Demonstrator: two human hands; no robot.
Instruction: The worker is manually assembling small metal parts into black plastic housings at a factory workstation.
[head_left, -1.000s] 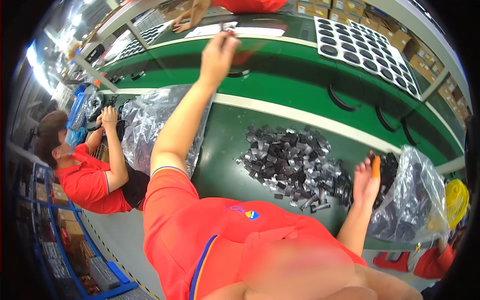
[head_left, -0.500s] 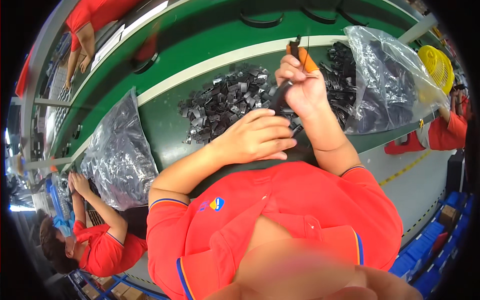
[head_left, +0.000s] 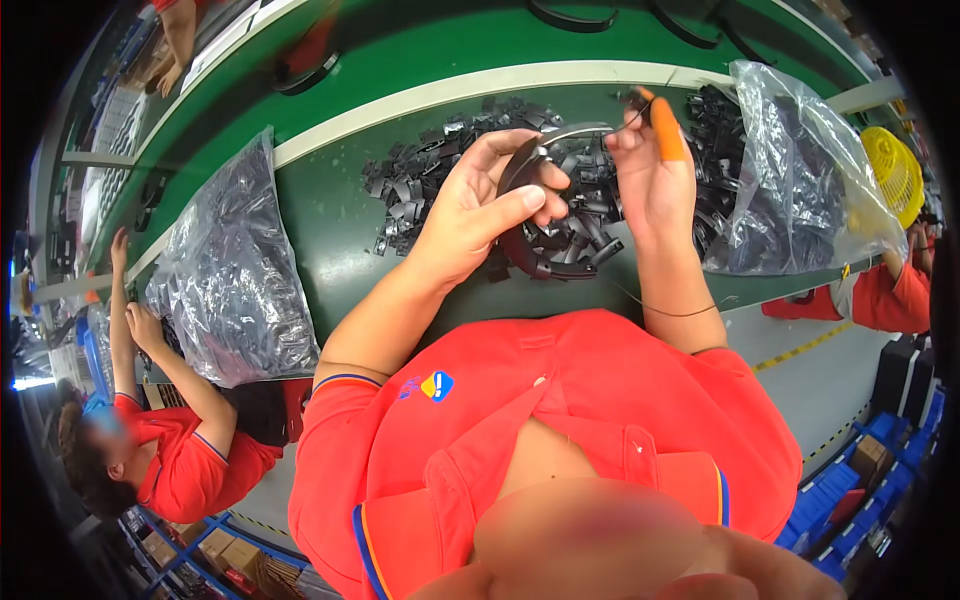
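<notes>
My left hand [head_left: 470, 210] is closed around a curved black headband [head_left: 540, 264], its thumb pressed on the band's side. From the band's upper end a thin, greyish curved strip [head_left: 578, 130] arcs toward my right hand [head_left: 655, 195]. That hand is raised beside it, an orange finger cot [head_left: 666, 130] on one digit. Its fingertips pinch a small black piece [head_left: 640, 97], blurred, with a thin dark strand near it. Below and behind both hands lies a heap of small black plastic parts [head_left: 415, 190] on the green tabletop [head_left: 335, 200].
Clear plastic bags of black parts lie left [head_left: 230, 270] and right [head_left: 790, 190], the right one beside more loose black parts [head_left: 715, 130]. Curved black bands [head_left: 575, 18] sit on the green belt [head_left: 420, 60] beyond a pale rail. A yellow basket [head_left: 890, 175] and co-workers [head_left: 190, 450] flank me.
My left hand has turned up and now grips the headband in plain view. My right hand has moved slightly right, away from the left. The left co-worker's arm has reached forward.
</notes>
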